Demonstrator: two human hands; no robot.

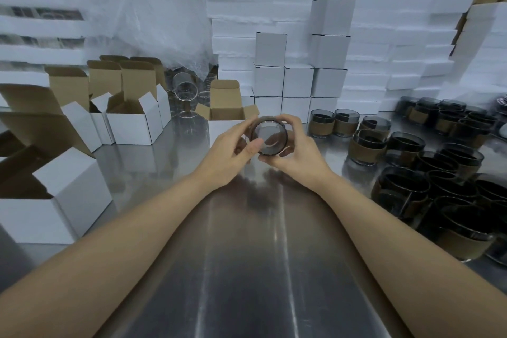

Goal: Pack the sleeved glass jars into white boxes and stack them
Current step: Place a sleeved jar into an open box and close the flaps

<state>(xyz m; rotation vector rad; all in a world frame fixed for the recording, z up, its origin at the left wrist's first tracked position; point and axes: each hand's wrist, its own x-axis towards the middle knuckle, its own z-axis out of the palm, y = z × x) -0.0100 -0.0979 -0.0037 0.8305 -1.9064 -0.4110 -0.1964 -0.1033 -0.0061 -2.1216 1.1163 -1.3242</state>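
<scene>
The steel desk carries everything, and one open white box with its brown flaps up stands at its middle. Behind that open box and to its right, white foam slabs rise as a wall. Behind it to the left sags a heap of clear plastic wrap. Just right of the open box, closed white boxes are stacked in columns of uneven height. Left of it stand more open boxes, flaps raised. Well to its right, dark sleeved glass jars crowd the desk upright, each with a brown band. Just left of and behind the open box are a few clear glasses. Directly in front of the open box, the left hand and right hand both grip one dark jar above the desk, fingers curled round its sides. The jar is tipped so a round end faces the camera; which end, I cannot tell.
</scene>
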